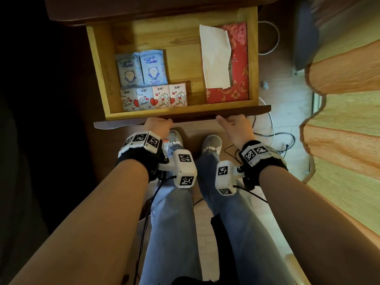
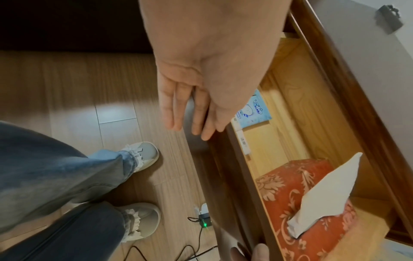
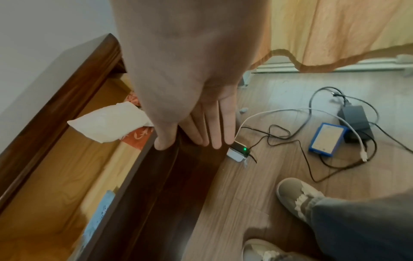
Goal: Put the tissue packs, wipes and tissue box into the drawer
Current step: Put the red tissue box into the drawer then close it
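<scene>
From the head camera I see the drawer (image 1: 254, 58) pulled out, with everything already lying in it: two blue wipes (image 1: 141, 67) packs at the left, a row of four tissue packs (image 1: 155, 97) just in front of them against the front wall, and the red tissue box (image 1: 238, 58) along the right side, a white sheet sticking out of its top. My left hand (image 1: 158, 125) and right hand (image 1: 236, 127) both rest on the dark front panel (image 3: 178, 185), fingers straight and flat against it, gripping nothing. Their fingertips are hidden under the panel's edge from above. The left-wrist view is blurred, so only one wipes pack is legible there, I think. Cables (image 3: 290, 137) lie on the floor.
</scene>
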Tool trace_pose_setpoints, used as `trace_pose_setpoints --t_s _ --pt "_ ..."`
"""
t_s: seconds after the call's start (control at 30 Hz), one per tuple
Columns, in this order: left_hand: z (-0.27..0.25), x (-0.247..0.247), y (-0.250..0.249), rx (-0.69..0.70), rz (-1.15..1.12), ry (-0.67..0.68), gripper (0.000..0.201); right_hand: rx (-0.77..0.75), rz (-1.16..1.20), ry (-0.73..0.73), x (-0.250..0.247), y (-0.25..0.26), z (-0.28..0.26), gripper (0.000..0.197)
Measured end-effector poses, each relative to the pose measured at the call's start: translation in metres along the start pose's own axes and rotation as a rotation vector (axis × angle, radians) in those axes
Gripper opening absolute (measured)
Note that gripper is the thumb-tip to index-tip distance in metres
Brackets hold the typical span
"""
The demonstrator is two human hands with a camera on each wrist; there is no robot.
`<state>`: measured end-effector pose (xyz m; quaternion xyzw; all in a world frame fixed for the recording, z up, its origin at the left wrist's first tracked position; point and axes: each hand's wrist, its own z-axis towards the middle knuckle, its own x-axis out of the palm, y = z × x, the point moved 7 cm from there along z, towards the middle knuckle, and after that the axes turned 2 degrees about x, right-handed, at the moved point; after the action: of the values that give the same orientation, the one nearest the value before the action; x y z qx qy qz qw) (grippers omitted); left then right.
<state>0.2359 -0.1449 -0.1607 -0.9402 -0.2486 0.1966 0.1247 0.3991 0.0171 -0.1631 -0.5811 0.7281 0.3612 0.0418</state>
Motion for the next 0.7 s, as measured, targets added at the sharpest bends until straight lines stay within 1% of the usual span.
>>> trace_pose_setpoints --t_s 0.07,0.23,0.37,0.47,0.57,0.7 --pt "0.004 -0.005 0.003 0.013 -0.01 -0.016 0.018 0.015 0.007 -0.027 0.001 0.002 0.002 0.046" --pt "0.009 -0.023 -0.013 0.133 0.029 -0.068 0.02 0.009 -0.015 -0.092 0.001 0.014 0.011 0.047" --pt "0.02 -0.039 -0.034 0.207 0.011 -0.102 0.023 -0.025 -0.024 -0.211 -0.006 0.038 0.025 0.05" --pt "0.031 -0.053 -0.052 0.233 0.044 -0.15 0.024 -0.019 -0.003 -0.276 -0.005 0.06 0.04 0.049" --pt "0.045 -0.069 -0.076 0.267 0.059 -0.18 0.025 -0.013 0.064 -0.302 -0.003 0.081 0.061 0.054" --pt "0.06 -0.082 -0.108 0.321 0.072 -0.226 0.024 -0.048 0.091 -0.336 -0.01 0.111 0.085 0.049"
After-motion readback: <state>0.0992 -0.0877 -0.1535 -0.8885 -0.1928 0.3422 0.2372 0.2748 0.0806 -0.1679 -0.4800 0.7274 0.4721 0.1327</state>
